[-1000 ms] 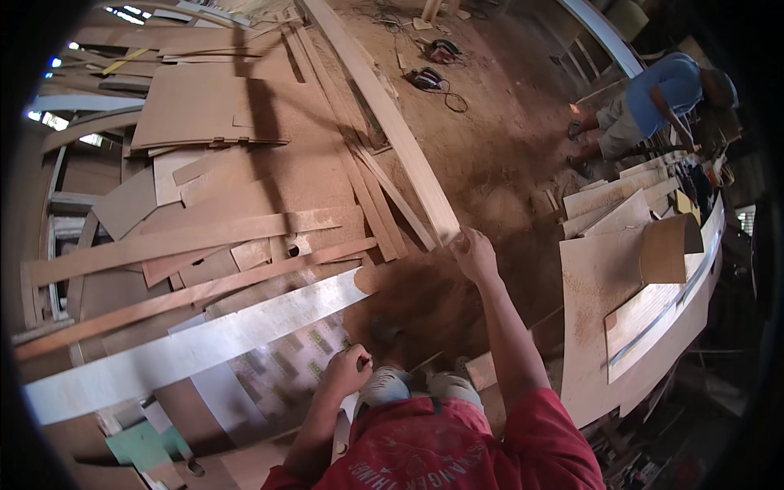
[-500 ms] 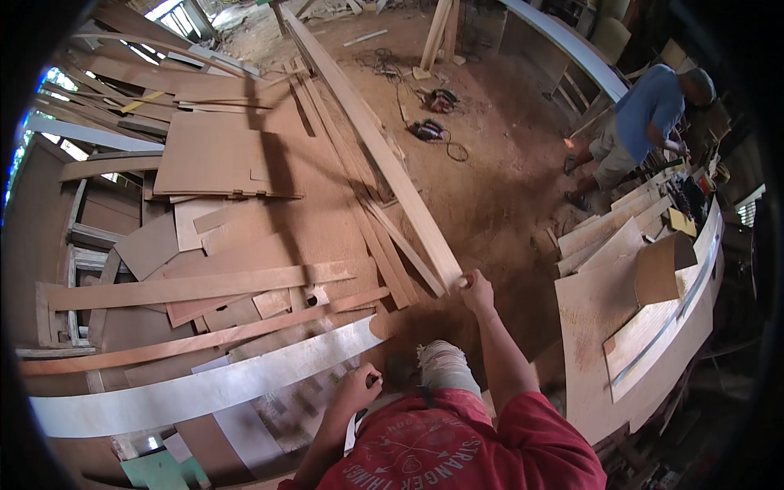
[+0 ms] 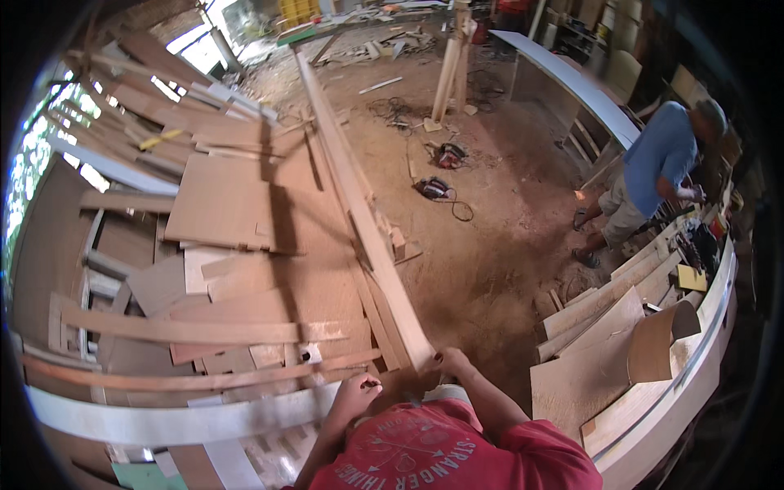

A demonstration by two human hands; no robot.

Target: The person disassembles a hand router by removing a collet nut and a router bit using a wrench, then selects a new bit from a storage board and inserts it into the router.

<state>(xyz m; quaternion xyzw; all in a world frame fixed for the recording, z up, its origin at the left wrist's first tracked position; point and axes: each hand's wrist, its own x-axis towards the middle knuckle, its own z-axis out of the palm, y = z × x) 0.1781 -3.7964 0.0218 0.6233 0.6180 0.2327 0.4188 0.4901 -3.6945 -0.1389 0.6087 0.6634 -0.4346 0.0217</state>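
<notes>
A long, pale wooden board [image 3: 384,265] runs from close in front of me toward the far left. My right hand [image 3: 452,364] is closed on its near end, the thumb side against the board's edge. My left hand [image 3: 357,395] is curled into a loose fist by my left side, above the end of a white curved strip [image 3: 188,416]. Whatever may be inside its fingers is too small to make out. Beneath the long board, thinner strips of wood [image 3: 377,314] lie in nearly the same direction.
Stacked plywood sheets [image 3: 219,200] and offcuts cover the left side. Two corded power tools [image 3: 434,189] rest on the dusty floor beside a wooden post [image 3: 449,77]. At right, a co-worker in a blue shirt [image 3: 660,159] bends over materials near leaning panels [image 3: 588,371].
My view has tilted upward, showing more of the far floor. The board's near end and my right hand have come nearer my body and a little left. The left hand stays low.
</notes>
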